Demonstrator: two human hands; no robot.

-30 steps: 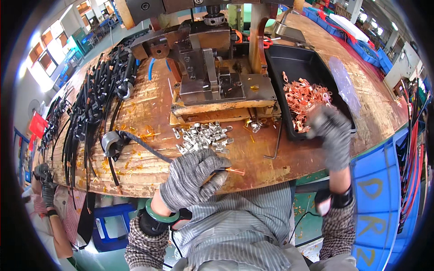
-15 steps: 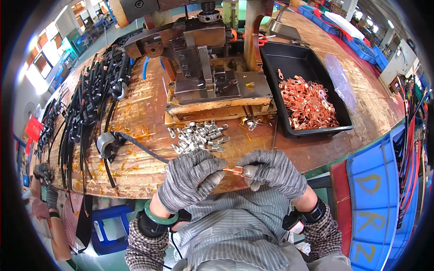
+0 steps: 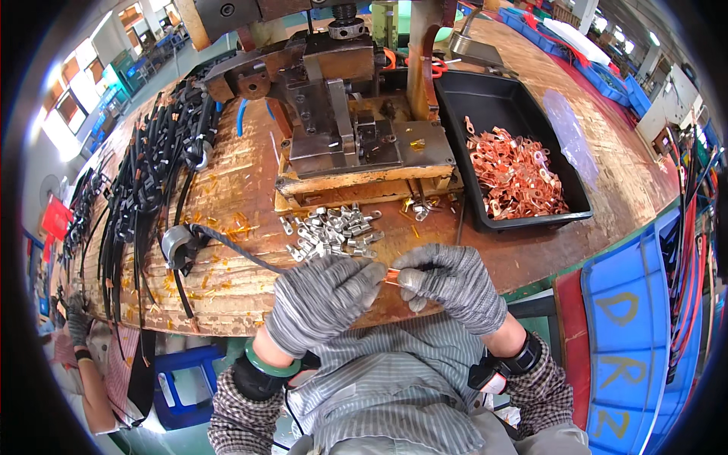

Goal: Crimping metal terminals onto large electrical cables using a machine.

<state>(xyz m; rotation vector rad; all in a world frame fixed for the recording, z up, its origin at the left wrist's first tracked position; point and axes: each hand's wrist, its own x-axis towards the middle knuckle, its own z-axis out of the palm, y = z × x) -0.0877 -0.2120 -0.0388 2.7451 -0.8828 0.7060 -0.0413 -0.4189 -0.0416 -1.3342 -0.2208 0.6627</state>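
Observation:
Between my two grey-gloved hands, just in front of the bench edge, shows a small copper-coloured piece [image 3: 392, 277], mostly covered by fingertips; it looks like a copper cable lug at a bare wire end. My left hand [image 3: 326, 303] is closed around a black cable [image 3: 239, 246] that runs in from the left. The fingers of my right hand [image 3: 453, 287] pinch the copper piece from the other side. Silver cable lugs [image 3: 334, 233] lie in a loose pile just beyond my hands. A metal press [image 3: 349, 144] stands behind that pile.
A black tray [image 3: 523, 220] with copper lugs stands right of the press. Bundled black cables [image 3: 155, 152] cover the bench's left side, near a grey clamp-like ring [image 3: 178, 244]. Blue crates [image 3: 626, 326] stand at the right. At lower left, a co-worker's gloved hand [image 3: 77, 322] shows.
My hands have drawn closer together, and less of the copper piece shows between the fingertips. My right hand has shifted slightly left and up.

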